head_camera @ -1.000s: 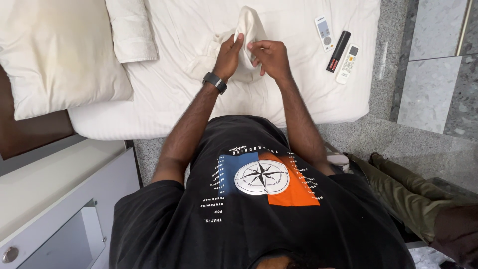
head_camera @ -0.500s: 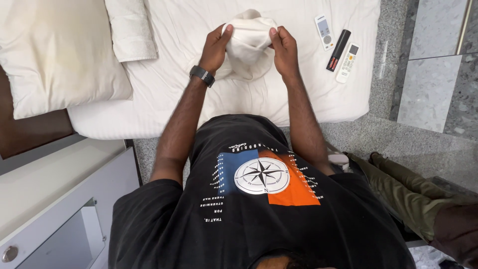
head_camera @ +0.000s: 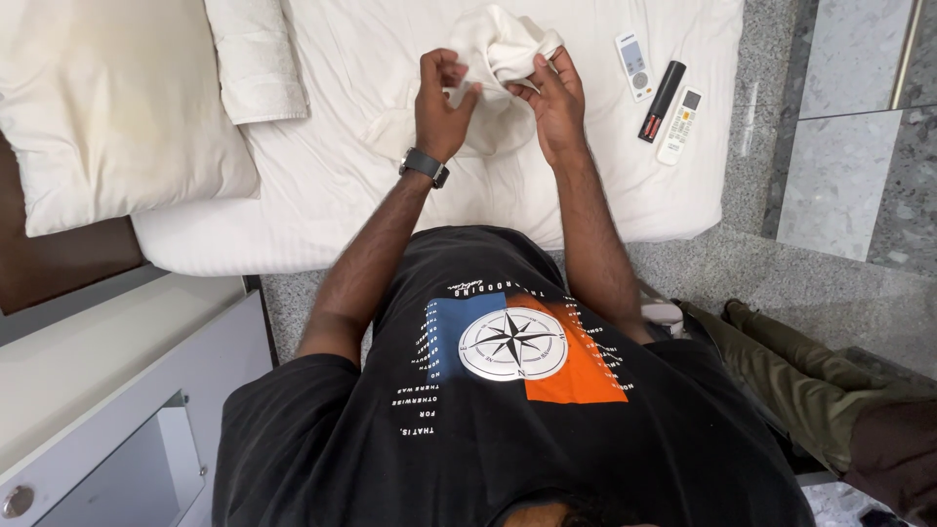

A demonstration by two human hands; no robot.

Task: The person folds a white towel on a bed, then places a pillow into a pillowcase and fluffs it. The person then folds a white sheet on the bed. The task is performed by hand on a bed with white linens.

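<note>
**White cloth held bunched over the bed**

A white cloth (head_camera: pixel 503 44), probably a pillowcase or small towel, is held up above the white bedsheet (head_camera: pixel 342 185) between both hands. The left hand (head_camera: pixel 444 98), with a dark wristwatch (head_camera: pixel 425 167) on its wrist, is closed on the cloth's left side, the fingers curled into the fabric. The right hand (head_camera: pixel 556 98) is pinched on the right side, thumb against fingertips.

The cloth is judged to be light, soft and limp: it sags and puckers wherever it is not supported, and no shape is kept by it unaided. It is not fragile, and a slip is unlikely, since woven fabric is gripped readily. A hold is best taken at a hem or corner, so that the rest can hang free; a grip in the middle only gathers it into a wad.

Much is hard to make out. White lies on white, so the lower edge of the cloth cannot be told from the rumpled fabric on the sheet beneath it. Its full outline, and whether it has an open end, are hidden in the folds. The palms are turned away.

Three remote controls (head_camera: pixel 664 98) lie to the right on the bed, a pillow (head_camera: pixel 107 107) to the left.
</note>
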